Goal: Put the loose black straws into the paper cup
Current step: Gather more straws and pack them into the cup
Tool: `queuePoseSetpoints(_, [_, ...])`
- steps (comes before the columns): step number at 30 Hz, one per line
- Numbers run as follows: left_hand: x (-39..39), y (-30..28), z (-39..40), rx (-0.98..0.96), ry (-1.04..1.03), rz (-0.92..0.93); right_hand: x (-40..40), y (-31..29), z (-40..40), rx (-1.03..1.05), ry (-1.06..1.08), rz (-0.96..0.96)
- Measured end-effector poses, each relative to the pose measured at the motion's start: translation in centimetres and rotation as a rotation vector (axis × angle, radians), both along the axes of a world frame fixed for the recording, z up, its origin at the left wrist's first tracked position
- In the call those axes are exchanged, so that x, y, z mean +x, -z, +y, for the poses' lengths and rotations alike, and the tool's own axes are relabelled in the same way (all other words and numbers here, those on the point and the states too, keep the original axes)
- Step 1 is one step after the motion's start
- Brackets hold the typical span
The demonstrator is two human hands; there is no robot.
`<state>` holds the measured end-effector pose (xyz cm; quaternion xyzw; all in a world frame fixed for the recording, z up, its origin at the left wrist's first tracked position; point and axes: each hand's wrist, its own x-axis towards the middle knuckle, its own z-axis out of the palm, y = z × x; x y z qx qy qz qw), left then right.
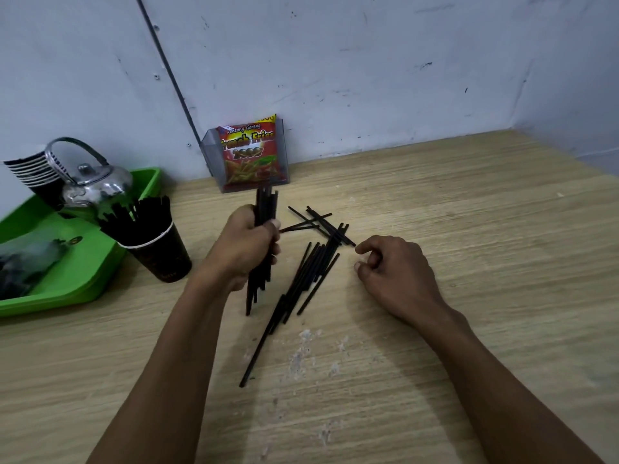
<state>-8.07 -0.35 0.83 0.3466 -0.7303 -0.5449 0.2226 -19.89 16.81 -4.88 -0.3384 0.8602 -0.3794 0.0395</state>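
Observation:
My left hand (246, 246) grips a bundle of black straws (264, 209) held nearly upright above the wooden table (469, 229). Several loose black straws (311, 272) lie scattered on the table just right of that hand. My right hand (388, 266) rests on the table beside them, fingers curled, fingertips close to the end of one straw; nothing is held in it. A dark paper cup (160, 252) with a white rim stands to the left, filled with several black straws (137, 216).
A green tray (83, 289) at the left holds a metal kettle (95, 182), a stack of dark cups (37, 175) and a plastic bag (30, 256). A clear holder with a red snack packet (249, 155) stands against the wall (368, 61).

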Motion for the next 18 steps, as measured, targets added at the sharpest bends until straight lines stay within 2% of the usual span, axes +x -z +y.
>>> queuePoseSetpoints(6, [0.1, 0.6, -0.7, -0.1, -0.271, 0.371, 0.3, 0.1, -0.1, -0.007, 0.008, 0.016])
queuePoseSetpoints(14, [0.4, 0.2, -0.2, -0.234, -0.385, 0.671, 0.5, -0.1, 0.0, -0.006, 0.005, 0.026])
queuePoseSetpoints(18, [0.2, 1.7, 0.3, -0.327, -0.575, 0.765, 0.6, -0.2, 0.0, 0.009, -0.001, 0.04])
